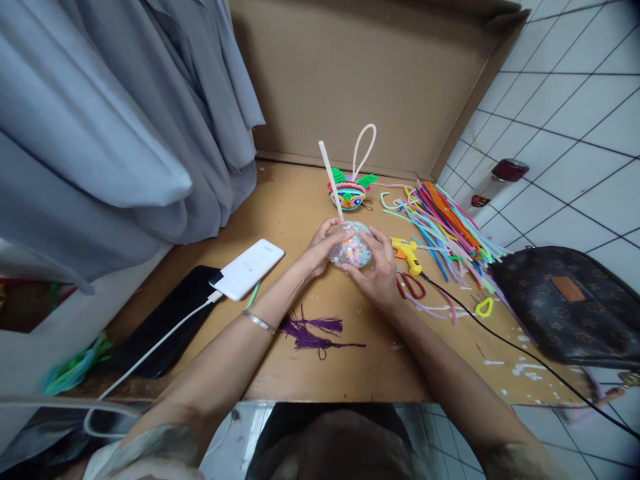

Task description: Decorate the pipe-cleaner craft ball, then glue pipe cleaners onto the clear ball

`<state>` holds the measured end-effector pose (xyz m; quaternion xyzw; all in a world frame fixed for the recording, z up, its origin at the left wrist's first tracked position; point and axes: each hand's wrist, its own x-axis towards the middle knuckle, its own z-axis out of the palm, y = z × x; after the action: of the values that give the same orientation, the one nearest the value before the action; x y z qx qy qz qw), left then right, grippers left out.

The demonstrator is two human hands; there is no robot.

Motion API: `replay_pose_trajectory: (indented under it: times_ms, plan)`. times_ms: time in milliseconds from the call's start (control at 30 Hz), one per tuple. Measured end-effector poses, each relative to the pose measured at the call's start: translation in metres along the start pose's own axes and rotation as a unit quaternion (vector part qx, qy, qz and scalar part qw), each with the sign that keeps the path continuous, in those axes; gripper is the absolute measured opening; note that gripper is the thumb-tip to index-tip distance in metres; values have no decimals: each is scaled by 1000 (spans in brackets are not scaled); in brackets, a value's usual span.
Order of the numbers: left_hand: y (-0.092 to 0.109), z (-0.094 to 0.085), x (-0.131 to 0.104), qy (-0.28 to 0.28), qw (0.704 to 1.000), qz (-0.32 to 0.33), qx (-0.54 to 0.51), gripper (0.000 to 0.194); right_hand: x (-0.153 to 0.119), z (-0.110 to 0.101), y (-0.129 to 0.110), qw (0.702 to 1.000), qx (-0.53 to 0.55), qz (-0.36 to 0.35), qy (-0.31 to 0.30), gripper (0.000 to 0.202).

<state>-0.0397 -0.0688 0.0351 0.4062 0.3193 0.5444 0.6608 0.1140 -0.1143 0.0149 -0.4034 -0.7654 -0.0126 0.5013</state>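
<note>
My left hand (323,252) and right hand (379,272) clasp a clear, colour-flecked, plastic-looking ball (356,248); probably light, fragile; best held by its sides.

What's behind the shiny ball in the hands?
Behind the ball: a colorful ornament, then cardboard. A white stick covers part of the ornament; the tabletop screened by the ball can't be seen.

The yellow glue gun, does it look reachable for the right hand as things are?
Probably yes: the glue gun lies just beside the right hand, with nothing visible between them. However, that hand holds the clear round piece, so it would likely need to let go first.
</note>
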Motion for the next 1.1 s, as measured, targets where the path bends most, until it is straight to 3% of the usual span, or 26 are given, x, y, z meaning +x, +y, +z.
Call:
replay_pose_trajectory:
  times_ms: [633, 933, 1100]
  plan:
    - [1, -9, 3, -61, 993, 54, 86, 94, 0, 2, -5, 999, -10, -13, 48, 58]
    - [-1, -7, 2, -33, 989, 70, 126, 89, -5, 7, 1, 999, -1, -8, 53, 59]
    - [-5, -8, 2, -8, 989, 73, 132, 81, -5, 7, 5, 1000, -15, -6, 12, 62]
